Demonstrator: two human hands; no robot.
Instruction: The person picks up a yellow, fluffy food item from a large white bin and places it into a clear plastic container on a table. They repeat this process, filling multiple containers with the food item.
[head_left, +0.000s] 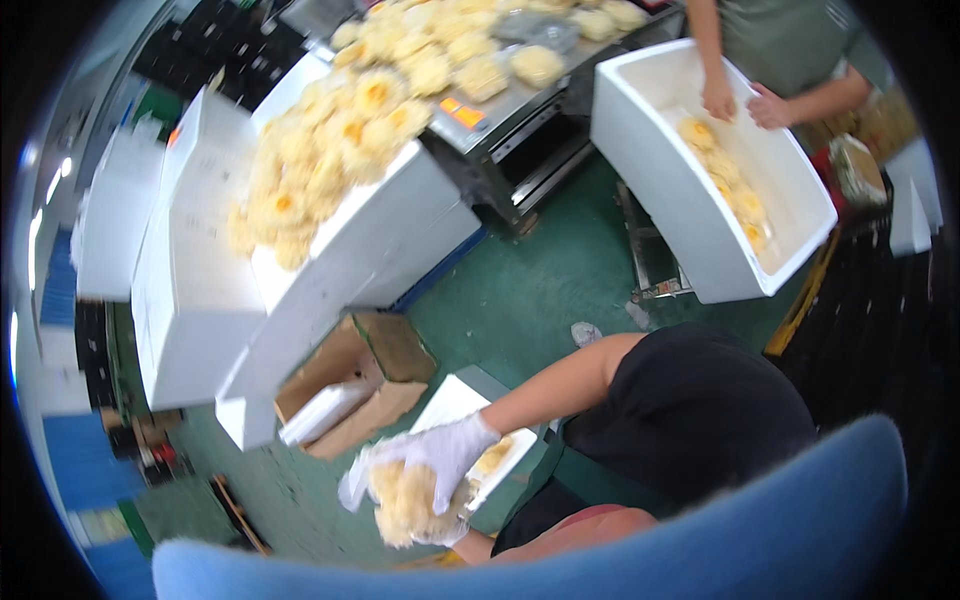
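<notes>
Both my hands wear thin white gloves. Between them is a pale yellow, shaggy bundle (405, 499); its exact kind cannot be told. From above, my right hand (442, 454) spreads its fingers over the bundle and grips it. My left hand (448, 534) supports it from below, largely hidden by the bundle. Loose clear or white film hangs at the bundle's left side. Just behind my right hand lies a white foam box (457, 401) with more pale yellow pieces (495, 455) inside, partly covered by my wrist.
An open cardboard box (390, 349) stands on the green floor (517, 292). White foam boxes (375, 247) bear a heap of similar bundles (315, 165). More lie on a metal table (495, 112) with an orange-and-grey device (463, 115). A co-worker's hands (720, 97) reach into a large foam box (667, 172).
</notes>
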